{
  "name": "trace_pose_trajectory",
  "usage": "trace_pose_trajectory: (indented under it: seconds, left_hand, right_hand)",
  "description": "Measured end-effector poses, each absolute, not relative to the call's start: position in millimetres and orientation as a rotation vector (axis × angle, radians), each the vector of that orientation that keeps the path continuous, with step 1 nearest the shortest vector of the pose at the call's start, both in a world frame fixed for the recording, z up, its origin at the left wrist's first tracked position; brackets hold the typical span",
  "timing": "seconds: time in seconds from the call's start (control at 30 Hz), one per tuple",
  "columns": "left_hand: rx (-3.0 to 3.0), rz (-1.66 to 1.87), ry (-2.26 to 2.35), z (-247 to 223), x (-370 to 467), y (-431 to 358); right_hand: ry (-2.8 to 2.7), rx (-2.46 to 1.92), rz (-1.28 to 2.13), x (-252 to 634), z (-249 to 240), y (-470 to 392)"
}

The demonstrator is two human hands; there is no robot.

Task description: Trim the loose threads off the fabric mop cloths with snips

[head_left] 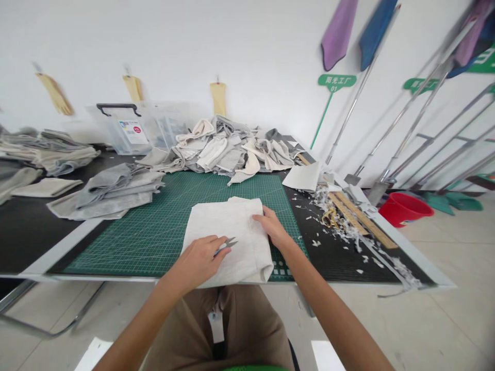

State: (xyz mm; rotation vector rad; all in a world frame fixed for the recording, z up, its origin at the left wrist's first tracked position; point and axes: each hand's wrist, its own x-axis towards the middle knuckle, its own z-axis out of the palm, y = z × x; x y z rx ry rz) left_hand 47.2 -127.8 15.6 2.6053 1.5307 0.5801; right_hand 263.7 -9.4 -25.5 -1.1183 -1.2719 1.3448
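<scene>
An off-white piece of folded cloth (222, 221) lies on the green cutting mat (127, 242), its near end reaching the table's front edge. Over the cloth, my left hand (203, 257) is closed around small thread snips (231, 242); their pointed blades stick out to the right, slightly parted. My right hand (271, 225) grips the cloth's right edge, thumb on top and fingers under it. A heap of crumpled grey and cream cloths (228, 149) is piled at the mat's far side. Folded grey cloths (112, 190) overlap its left side.
Stacked cloths (50, 149) cover the far left. A clear plastic box (127, 134) stands by the wall. At right are a loose white piece (303, 176), gold-handled scissors (329, 218), wooden rulers (363, 221) and scraps (348, 242). A red bucket (406, 208) sits on the floor.
</scene>
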Motion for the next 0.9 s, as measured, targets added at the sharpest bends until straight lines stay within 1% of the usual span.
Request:
trace_pose_trajectory:
  seconds: [0.1, 0.27, 0.77, 0.9]
  left_hand:
    - [2.604, 0.531, 1.567, 15, 37, -128]
    - [2.611, 0.605, 1.537, 18, 26, -137]
    - [2.605, 0.528, 1.482, 17, 36, -141]
    - [2.615, 0.597, 1.501, 15, 37, -134]
  right_hand:
    - [-1.269, -1.122, 1.348, 264, -25, -10]
    - [-1.272, -1.12, 1.351, 264, -24, -11]
    - [-1.268, -1.132, 1.345, 265, -23, -11]
    - [-1.268, -1.128, 1.348, 264, -24, -11]
